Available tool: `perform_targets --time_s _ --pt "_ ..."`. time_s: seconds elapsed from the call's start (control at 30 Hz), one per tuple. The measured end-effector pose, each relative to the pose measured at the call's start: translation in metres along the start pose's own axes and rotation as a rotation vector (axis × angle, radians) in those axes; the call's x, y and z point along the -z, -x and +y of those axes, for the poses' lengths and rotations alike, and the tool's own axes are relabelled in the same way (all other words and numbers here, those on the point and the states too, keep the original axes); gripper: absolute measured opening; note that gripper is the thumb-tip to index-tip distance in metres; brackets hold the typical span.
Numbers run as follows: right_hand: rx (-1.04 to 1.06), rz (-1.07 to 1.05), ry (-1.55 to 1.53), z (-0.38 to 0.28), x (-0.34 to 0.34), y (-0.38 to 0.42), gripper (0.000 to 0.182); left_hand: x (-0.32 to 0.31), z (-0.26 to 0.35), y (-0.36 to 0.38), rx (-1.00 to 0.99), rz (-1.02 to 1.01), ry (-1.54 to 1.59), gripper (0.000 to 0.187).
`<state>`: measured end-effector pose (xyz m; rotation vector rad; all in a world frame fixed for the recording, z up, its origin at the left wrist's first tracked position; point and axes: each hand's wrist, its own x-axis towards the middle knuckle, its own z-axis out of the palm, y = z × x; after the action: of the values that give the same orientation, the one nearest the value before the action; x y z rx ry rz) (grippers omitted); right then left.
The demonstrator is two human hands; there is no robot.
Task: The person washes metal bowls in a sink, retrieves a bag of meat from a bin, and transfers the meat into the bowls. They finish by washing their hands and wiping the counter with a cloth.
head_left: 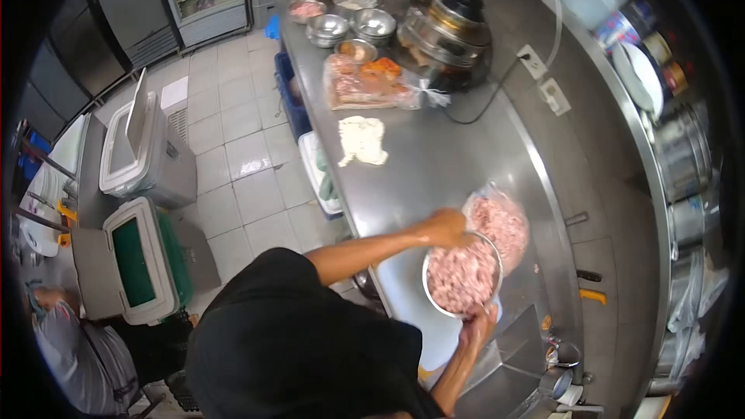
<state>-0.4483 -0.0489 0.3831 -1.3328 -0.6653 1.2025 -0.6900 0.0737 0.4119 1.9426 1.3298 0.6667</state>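
Note:
A metal bowl [425, 278] full of chopped pinkish meat [463, 275] is tilted over the counter's near side, above a pale cutting board [434, 341]. My left hand [444, 228] is closed at the bowl's far-left rim, its fingertips partly hidden against the meat. At the opposite rim my right hand [477, 323] grips the bowl, thumb by the edge. Right beside the bowl lies a clear plastic bag of the same kind of meat [503, 225], partly covered by the bowl and my left hand.
A folded white cloth [362, 140] and a bag of orange-red marinated meat [365, 81] lie on the steel counter [419, 155]. Metal bowls [327, 29] and a large steamer-like pot [442, 31] stand farther along. Knives [594, 296] hang on the wall. Another person [81, 357] is behind, near open bins [140, 264].

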Motion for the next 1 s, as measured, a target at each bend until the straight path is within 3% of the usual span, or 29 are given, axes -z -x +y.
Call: perform_targets --time_s 0.17,0.23,0.3,0.37,0.47,0.6,0.67,1.0 --pt "-0.166 -0.298 0.033 0.077 -0.169 0.012 0.031 0.122 -0.132 0.114 0.227 0.171 -0.106 0.054" --pt "-0.211 -0.425 0.007 0.099 -0.232 0.018 0.028 0.172 -0.174 0.148 0.441 0.177 0.045 0.056" --pt "-0.280 -0.459 -0.008 0.099 -0.300 0.033 0.025 0.211 -0.223 0.171 0.393 0.287 0.123 0.054" --pt "-0.332 -0.592 -0.024 0.119 -0.346 0.024 0.029 0.266 -0.225 0.191 0.576 0.363 0.322 0.049" --pt "-0.323 -0.625 -0.074 0.124 -0.426 0.024 0.026 0.334 -0.275 0.204 0.611 0.349 0.545 0.046" --pt "-0.302 -0.681 -0.077 0.129 -0.511 0.014 0.026 0.423 -0.379 0.181 0.629 0.486 0.519 0.047" --pt "-0.309 -0.676 -0.039 0.131 -0.557 0.006 0.028 0.463 -0.434 0.156 0.632 0.750 0.601 0.049" --pt "-0.347 -0.570 0.030 0.151 -0.716 -0.030 0.032 0.579 -0.602 0.003 0.689 0.658 0.843 0.056"
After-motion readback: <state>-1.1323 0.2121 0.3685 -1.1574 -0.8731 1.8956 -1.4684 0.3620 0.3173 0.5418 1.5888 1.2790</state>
